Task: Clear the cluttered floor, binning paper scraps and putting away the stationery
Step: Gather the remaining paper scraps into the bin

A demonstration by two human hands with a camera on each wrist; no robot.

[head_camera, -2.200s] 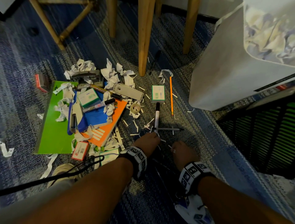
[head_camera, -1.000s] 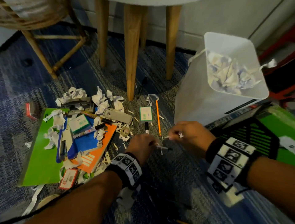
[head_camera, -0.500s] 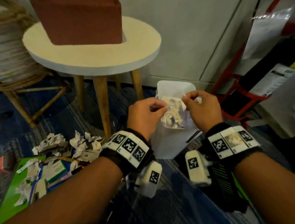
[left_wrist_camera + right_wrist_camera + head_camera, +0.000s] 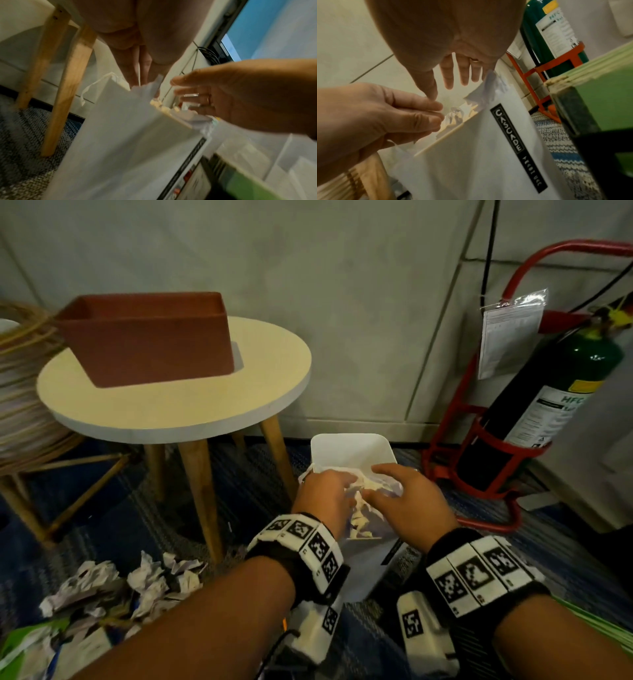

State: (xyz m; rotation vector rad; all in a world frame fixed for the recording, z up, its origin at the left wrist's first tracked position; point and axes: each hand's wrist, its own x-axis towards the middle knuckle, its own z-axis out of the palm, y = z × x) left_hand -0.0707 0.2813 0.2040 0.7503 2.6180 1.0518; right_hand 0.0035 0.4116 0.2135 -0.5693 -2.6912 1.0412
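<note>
Our white bin (image 4: 349,451) stands on the carpet at 5 o'clock from the round table (image 4: 178,402), rigid and stable, already heaped with crumpled paper (image 4: 363,508). Our right hand (image 4: 407,505) hovers over it, fingers spread and empty. Our left hand (image 4: 325,498) has its fingertips pinched together; we cannot tell whether a scrap is between them. More paper scraps (image 4: 150,580) lie at 7 o'clock: weightless, soft, best scooped in loose handfuls.

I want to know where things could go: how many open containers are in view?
2. A white bin on the floor under both hands, holding crumpled paper, and a brown box on the round table. Others may sit out of view.
</note>
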